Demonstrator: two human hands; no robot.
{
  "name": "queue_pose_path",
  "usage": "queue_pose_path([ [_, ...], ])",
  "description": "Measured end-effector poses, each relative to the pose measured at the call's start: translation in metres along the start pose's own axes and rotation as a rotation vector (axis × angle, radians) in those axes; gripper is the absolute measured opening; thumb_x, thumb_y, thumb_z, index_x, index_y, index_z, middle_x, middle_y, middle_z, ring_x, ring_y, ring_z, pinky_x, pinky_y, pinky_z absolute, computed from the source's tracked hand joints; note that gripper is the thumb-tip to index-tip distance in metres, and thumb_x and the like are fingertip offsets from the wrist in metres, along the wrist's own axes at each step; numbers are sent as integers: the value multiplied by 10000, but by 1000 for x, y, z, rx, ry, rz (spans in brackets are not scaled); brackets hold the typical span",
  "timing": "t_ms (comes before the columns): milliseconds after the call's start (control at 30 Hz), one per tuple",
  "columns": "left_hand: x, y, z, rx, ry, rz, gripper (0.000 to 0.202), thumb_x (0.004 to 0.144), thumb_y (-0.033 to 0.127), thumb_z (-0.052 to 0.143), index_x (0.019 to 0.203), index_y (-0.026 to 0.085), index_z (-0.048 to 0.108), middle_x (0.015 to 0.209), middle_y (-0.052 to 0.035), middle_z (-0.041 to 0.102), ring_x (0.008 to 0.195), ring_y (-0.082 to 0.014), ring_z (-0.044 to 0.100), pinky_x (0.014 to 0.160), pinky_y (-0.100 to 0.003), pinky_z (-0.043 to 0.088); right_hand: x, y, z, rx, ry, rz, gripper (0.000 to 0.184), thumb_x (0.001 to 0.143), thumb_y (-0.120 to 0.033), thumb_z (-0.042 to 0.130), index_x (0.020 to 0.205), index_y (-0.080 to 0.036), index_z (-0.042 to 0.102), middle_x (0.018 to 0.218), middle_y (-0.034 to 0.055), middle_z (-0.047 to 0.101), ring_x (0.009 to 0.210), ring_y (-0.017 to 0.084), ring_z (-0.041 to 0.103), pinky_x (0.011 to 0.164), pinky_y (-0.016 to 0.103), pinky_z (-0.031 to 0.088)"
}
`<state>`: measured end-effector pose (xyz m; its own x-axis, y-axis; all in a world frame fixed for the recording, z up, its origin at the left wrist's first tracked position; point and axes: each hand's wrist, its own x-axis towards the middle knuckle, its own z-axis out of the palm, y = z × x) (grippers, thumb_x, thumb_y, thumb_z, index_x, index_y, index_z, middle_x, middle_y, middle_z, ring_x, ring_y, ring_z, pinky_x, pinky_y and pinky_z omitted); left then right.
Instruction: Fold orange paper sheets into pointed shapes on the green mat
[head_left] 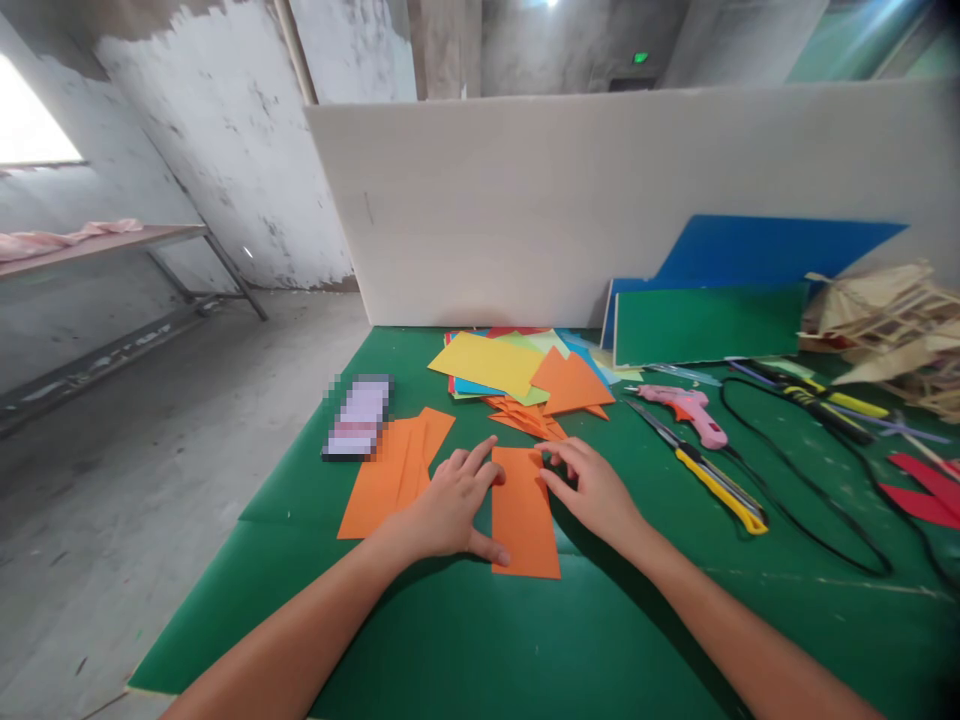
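A folded orange paper strip (523, 520) lies on the green table mat (450, 640) in front of me. My left hand (450, 505) rests flat on the strip's left edge, fingers spread, thumb pressing its lower left side. My right hand (592, 488) touches the strip's upper right corner with its fingertips, fingers stretched out. Another folded orange sheet (394, 475) lies just left of my left hand.
A pile of coloured paper sheets (517, 375) sits behind the strip. To the right lie a pink glue gun (686, 408), a yellow utility knife (720, 483) and a black cable (810, 490). A phone (358, 417) lies at the left. Green and blue boards (705, 322) lean on a white panel (600, 200).
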<state>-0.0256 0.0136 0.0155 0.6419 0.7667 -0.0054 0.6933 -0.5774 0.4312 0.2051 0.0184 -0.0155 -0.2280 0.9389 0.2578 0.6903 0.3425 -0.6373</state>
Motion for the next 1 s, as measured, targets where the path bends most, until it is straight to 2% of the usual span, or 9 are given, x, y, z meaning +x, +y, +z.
queue_pose_path([
  [100, 0, 0, 0, 5, -12, -10, 711, 532, 623, 771, 1047, 209, 510, 1508, -160, 243, 1247, -407, 363, 985, -585, 340, 0, 1, -1, -146, -1, 33, 290, 878, -317, 510, 1115, -194, 625, 839, 52, 568, 809, 216, 562, 691, 325, 433],
  [167, 0, 1, 0, 12, -22, -15, 710, 535, 626, 770, 1045, 206, 511, 1508, -162, 242, 1252, -408, 359, 986, -588, 339, 0, 1, -1, -136, -38, 40, 309, 864, -332, 537, 1133, -204, 617, 850, 49, 570, 826, 218, 563, 697, 324, 435],
  [367, 0, 0, 0, -9, -25, 19, 700, 550, 605, 776, 1080, 223, 524, 1529, -144, 198, 1294, -413, 310, 1001, -601, 321, 0, 5, 6, 211, -49, 60, 316, 797, -281, 604, 1105, -231, 559, 1023, 40, 596, 835, 177, 569, 711, 302, 458],
  [467, -1, -1, -1, -50, -34, 28, 661, 567, 593, 773, 1065, 227, 540, 1538, -131, 171, 1354, -419, 214, 1025, -597, 299, 0, 5, 9, 371, -61, 92, 356, 798, -278, 589, 1135, -222, 493, 903, 18, 614, 798, 174, 591, 681, 293, 463],
  [567, 0, -2, -2, -71, -46, 71, 625, 595, 579, 764, 1063, 224, 550, 1534, -123, 176, 1386, -397, 166, 1067, -574, 263, -1, 2, 9, 419, -56, 95, 378, 807, -264, 564, 1170, -216, 472, 812, 0, 600, 752, 169, 593, 664, 290, 466],
  [667, 3, -1, -1, -64, 19, 88, 578, 592, 550, 784, 1020, 215, 586, 1467, -122, 288, 1369, -371, 225, 1094, -530, 258, -3, -4, 7, 382, -69, 58, 313, 815, -234, 550, 1127, -222, 533, 834, 10, 609, 767, 166, 588, 693, 293, 476],
  [733, 6, 1, 1, -71, 107, 52, 454, 630, 490, 786, 951, 213, 622, 1347, -107, 411, 1316, -338, 325, 1084, -489, 300, -6, -7, 7, 363, -93, 14, 283, 821, -210, 543, 1103, -228, 542, 859, 13, 618, 775, 162, 587, 704, 292, 480],
  [867, 14, 4, 7, -187, 190, 54, 107, 851, 286, 592, 884, 219, 669, 1097, -59, 550, 1038, -206, 557, 923, -343, 468, -10, -11, 8, 386, -114, -48, 304, 829, -192, 551, 1118, -240, 470, 849, 3, 619, 771, 162, 599, 688, 279, 484],
  [1000, 18, 2, 11, -347, 253, 18, 228, 846, 129, 486, 850, 224, 693, 965, -34, 629, 914, -171, 606, 834, -299, 503, -11, -11, 6, 422, -172, -123, 203, 894, -173, 456, 1082, -247, 470, 896, 19, 646, 800, 160, 624, 717, 279, 490],
])
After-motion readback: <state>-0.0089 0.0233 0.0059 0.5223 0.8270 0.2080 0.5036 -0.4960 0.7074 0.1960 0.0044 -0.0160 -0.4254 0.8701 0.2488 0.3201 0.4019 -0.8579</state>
